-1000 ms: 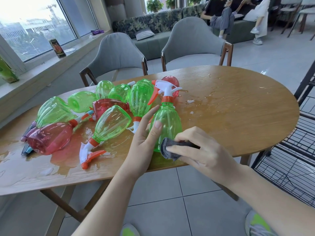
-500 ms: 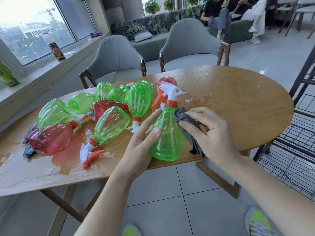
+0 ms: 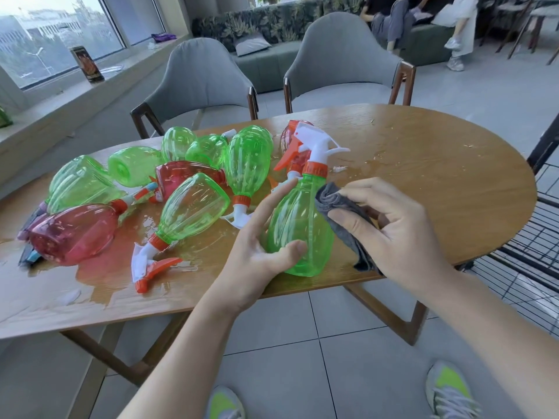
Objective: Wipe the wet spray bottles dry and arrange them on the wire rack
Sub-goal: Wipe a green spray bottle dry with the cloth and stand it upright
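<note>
Cradling the upright green bottle (image 3: 298,228) at the table's (image 3: 438,182) six o'clock edge, left hand (image 3: 260,255) is steadying; right hand (image 3: 390,228) is pressing a cloth (image 3: 329,198) at three o'clock. Light, slick plastic: grip the waist.

Left hand (image 3: 260,252) cradled an upright green spray bottle (image 3: 298,228) at table (image 3: 438,182) near edge, 6 o'clock, right hand (image 3: 390,228) pressing grey cloth (image 3: 338,207) on its 3 o'clock side; other bottles (image 3: 193,207) lay in water toward 9 o'clock; wire rack (image 3: 532,237) at 3 o'clock.
</note>
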Demonstrator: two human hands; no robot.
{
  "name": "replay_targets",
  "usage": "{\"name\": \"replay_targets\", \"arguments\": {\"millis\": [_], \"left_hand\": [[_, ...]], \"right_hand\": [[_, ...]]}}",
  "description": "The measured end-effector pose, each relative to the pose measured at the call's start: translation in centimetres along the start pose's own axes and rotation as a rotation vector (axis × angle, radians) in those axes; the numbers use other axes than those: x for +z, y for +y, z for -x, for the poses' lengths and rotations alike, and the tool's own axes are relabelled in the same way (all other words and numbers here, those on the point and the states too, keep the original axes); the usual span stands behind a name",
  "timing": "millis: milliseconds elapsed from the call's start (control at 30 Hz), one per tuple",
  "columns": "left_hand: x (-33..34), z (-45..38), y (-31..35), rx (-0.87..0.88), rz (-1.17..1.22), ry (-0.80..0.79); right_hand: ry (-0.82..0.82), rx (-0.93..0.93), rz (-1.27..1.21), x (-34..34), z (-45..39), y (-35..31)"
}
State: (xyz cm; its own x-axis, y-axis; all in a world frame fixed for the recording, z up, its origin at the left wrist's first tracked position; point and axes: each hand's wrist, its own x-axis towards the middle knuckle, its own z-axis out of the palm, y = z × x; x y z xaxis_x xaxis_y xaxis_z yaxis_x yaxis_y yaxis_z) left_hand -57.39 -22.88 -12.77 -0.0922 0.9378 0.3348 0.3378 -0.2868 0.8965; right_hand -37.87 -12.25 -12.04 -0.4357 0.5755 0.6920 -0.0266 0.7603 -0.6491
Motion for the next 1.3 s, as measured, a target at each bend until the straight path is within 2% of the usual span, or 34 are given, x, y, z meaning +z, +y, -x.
{"name": "replay_targets", "arguments": {"millis": [233, 433, 633, 800, 967, 1133, 1300], "left_hand": [[0.2, -0.2, 0.6, -0.021, 0.012, -0.002], [0.3, -0.3, 0.0, -0.095, 0.094, 0.074], [0.5, -0.3, 0.0, -0.117, 0.082, 0.073], [0.4, -0.6, -0.6, -0.157, 0.181, 0.114], [0.4, -0.7, -0.7, -0.143, 0.082, 0.133], [0.9, -0.7, 0.0, -0.147, 0.063, 0.130], [0.6, -0.5, -0.1, -0.152, 0.168, 0.129]], "right_hand": [[0.059, 0.013, -0.002, 0.1, -0.7, 0.1], [0.002, -0.087, 0.079, 1.2, 1.5, 0.0], [0.083, -0.091, 0.130, 1.1, 0.7, 0.1], [-0.002, -0.195, 0.154, 2.0, 2.3, 0.0], [-0.140, -0.377, 0.260, 1.8, 3.2, 0.2], [-0.177, -0.454, 0.368, 1.7, 3.3, 0.3], [-0.168, -0.486, 0.404, 1.1, 2.6, 0.5]]}}
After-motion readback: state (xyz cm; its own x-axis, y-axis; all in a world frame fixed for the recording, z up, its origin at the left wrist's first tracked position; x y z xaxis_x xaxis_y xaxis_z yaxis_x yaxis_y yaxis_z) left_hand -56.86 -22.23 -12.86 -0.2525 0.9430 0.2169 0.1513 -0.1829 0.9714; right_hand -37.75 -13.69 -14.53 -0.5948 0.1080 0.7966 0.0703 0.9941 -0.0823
